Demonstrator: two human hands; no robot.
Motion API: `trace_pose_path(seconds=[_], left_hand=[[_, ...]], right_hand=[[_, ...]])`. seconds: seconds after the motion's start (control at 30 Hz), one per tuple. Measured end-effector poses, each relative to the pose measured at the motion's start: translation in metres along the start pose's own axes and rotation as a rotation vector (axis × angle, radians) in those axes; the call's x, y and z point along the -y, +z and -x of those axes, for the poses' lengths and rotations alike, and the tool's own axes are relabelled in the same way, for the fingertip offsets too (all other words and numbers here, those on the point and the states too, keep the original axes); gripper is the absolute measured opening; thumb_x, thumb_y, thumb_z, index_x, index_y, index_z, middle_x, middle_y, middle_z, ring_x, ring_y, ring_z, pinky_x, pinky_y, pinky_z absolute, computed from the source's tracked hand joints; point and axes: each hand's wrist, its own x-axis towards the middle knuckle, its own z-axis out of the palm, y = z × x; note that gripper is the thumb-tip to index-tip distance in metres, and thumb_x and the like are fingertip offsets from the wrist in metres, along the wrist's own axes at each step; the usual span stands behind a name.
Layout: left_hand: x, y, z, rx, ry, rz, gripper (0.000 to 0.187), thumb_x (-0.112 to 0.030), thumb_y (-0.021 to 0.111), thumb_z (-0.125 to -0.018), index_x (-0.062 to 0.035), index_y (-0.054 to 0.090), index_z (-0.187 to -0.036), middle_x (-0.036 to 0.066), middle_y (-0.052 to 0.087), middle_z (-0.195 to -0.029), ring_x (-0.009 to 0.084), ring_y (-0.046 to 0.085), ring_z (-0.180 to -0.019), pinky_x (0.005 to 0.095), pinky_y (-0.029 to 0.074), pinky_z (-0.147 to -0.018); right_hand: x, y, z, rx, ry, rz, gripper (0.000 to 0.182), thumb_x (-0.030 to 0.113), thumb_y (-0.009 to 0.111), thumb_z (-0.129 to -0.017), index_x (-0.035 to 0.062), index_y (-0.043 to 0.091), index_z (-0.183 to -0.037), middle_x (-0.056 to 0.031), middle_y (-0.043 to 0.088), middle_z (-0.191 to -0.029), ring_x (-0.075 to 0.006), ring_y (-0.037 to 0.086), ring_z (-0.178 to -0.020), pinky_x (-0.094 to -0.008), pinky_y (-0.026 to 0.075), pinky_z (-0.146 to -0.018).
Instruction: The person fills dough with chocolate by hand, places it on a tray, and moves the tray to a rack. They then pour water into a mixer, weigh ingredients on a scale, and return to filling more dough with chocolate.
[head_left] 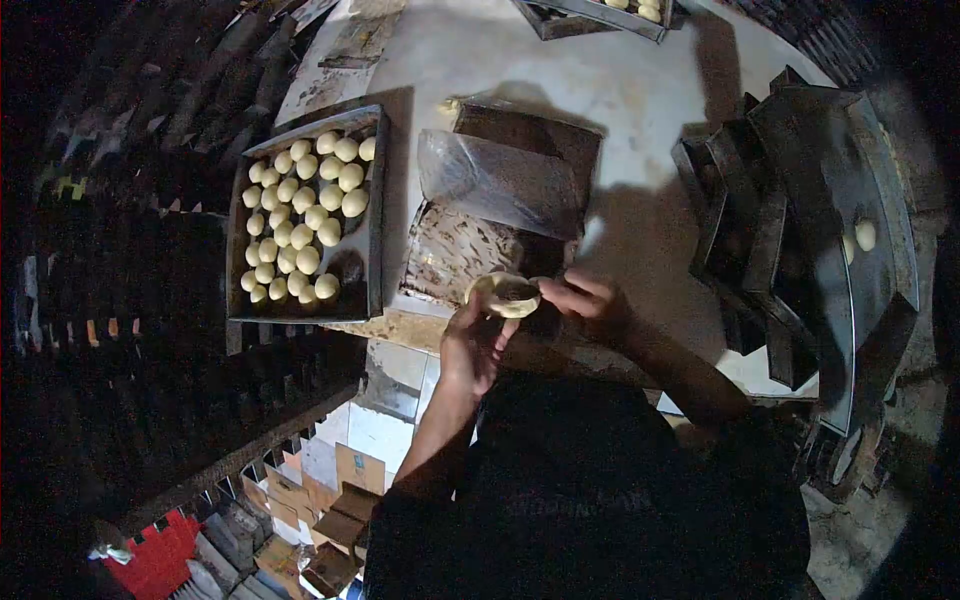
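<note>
A flattened round of pale dough (515, 309) with a dark filling in its middle rests in my left hand (472, 350), whose thumb and fingers hold it from below and the side. My right hand (592, 303) is closed, its fingertips pinched at the dough's right edge. Just beyond both hands lies a rectangular tray (425, 252) with brown smears on its near part. A clear plastic sheet (495, 180) covers its middle, and a dark mass (525, 130) shows at its far end.
On the left, a metal tray (376, 215) holds many round dough balls (303, 200). Stacked dark metal trays (770, 240) stand on the right, with dough balls (865, 235) in one. Another tray (560, 22) sits at the table's far side. Cardboard boxes (360, 470) lie below left.
</note>
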Motion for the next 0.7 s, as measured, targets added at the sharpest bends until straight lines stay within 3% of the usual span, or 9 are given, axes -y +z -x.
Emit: trace_pose_path(seconds=[0.1,0.2,0.3,0.37,0.43,0.5,0.57,0.63,0.7], left_hand=[[0.000,0.004,-0.003,-0.132,0.036,0.012,0.037,-0.026,0.046,-0.097,0.0042,0.049,-0.119,0.016,0.058,-0.113,0.0255,0.061,-0.102,0.0328,0.055,-0.087],[0.004,-0.016,-0.002,-0.167,0.084,0.050,0.038,-0.026,0.044,-0.098,0.0045,0.048,-0.120,0.018,0.057,-0.117,0.0276,0.060,-0.104,0.0341,0.054,-0.091],[-0.006,-0.019,0.010,-0.106,0.173,0.083,0.040,-0.026,0.047,-0.097,0.0047,0.047,-0.122,0.019,0.055,-0.121,0.0286,0.057,-0.111,0.0352,0.051,-0.095],[-0.019,-0.005,0.028,-0.072,0.209,0.045,0.042,-0.029,0.048,-0.096,0.0029,0.047,-0.124,0.017,0.053,-0.124,0.0276,0.055,-0.114,0.0347,0.050,-0.095],[-0.021,0.002,0.038,-0.046,0.269,0.006,0.046,-0.034,0.049,-0.096,0.0023,0.046,-0.124,0.016,0.053,-0.123,0.0258,0.057,-0.109,0.0331,0.053,-0.089],[-0.016,0.002,0.047,-0.013,0.308,-0.064,0.044,-0.034,0.048,-0.097,0.0002,0.047,-0.124,0.014,0.053,-0.122,0.0252,0.054,-0.112,0.0354,0.048,-0.095],[-0.001,-0.003,0.055,0.014,0.423,-0.245,0.043,-0.030,0.045,-0.098,0.0008,0.043,-0.129,0.014,0.051,-0.124,0.0255,0.052,-0.114,0.0376,0.043,-0.098],[0.009,0.007,0.071,0.146,0.794,-0.678,0.067,-0.020,0.050,-0.094,0.0011,0.011,-0.145,0.023,0.026,-0.144,0.0311,0.040,-0.127,0.0394,0.033,-0.106],[-0.004,0.009,0.107,-0.134,1.113,-1.755,0.071,-0.012,0.048,-0.093,0.0017,0.004,-0.146,0.025,0.007,-0.151,0.0324,0.023,-0.137,0.0430,0.025,-0.110]], right_hand=[[0.010,0.000,0.006,0.194,0.227,0.052,0.031,0.004,0.056,-0.084,0.0098,0.063,-0.114,-0.0052,0.054,-0.074,-0.0237,0.059,-0.061,-0.0349,0.050,-0.053],[0.003,0.007,0.038,0.424,0.391,0.080,0.049,0.017,0.059,-0.082,0.0180,0.052,-0.130,-0.0030,0.062,-0.102,-0.0175,0.057,-0.074,-0.0317,0.052,-0.063],[-0.003,0.009,0.058,0.399,0.391,0.328,0.036,0.021,0.060,-0.085,0.0158,0.060,-0.120,-0.0069,0.060,-0.098,-0.0200,0.060,-0.076,-0.0331,0.051,-0.061],[-0.013,0.028,0.054,0.025,0.186,0.431,0.027,0.021,0.063,-0.085,0.0115,0.065,-0.110,-0.0093,0.059,-0.098,-0.0221,0.061,-0.082,-0.0335,0.051,-0.063],[0.001,0.032,0.045,-0.122,0.224,0.186,0.022,0.021,0.066,-0.084,0.0069,0.068,-0.101,-0.0112,0.059,-0.100,-0.0238,0.062,-0.087,-0.0328,0.051,-0.066],[0.073,0.000,-0.032,-0.039,0.497,-0.391,0.021,0.021,0.070,-0.082,0.0021,0.070,-0.092,-0.0126,0.059,-0.104,-0.0250,0.062,-0.092,-0.0312,0.051,-0.069],[0.114,0.005,-0.063,-0.163,0.677,-0.815,0.028,0.019,0.073,-0.079,-0.0030,0.067,-0.094,-0.0126,0.058,-0.102,-0.0228,0.061,-0.086,-0.0309,0.051,-0.070],[0.155,-0.017,-0.093,-0.097,0.424,-0.478,0.029,0.009,0.070,-0.079,-0.0087,0.063,-0.101,-0.0145,0.053,-0.111,-0.0187,0.064,-0.082,-0.0278,0.053,-0.066],[0.186,-0.013,-0.106,-0.218,0.269,-0.259,0.030,0.008,0.070,-0.078,-0.0095,0.063,-0.101,-0.0139,0.056,-0.107,-0.0219,0.064,-0.081,-0.0285,0.054,-0.068]])
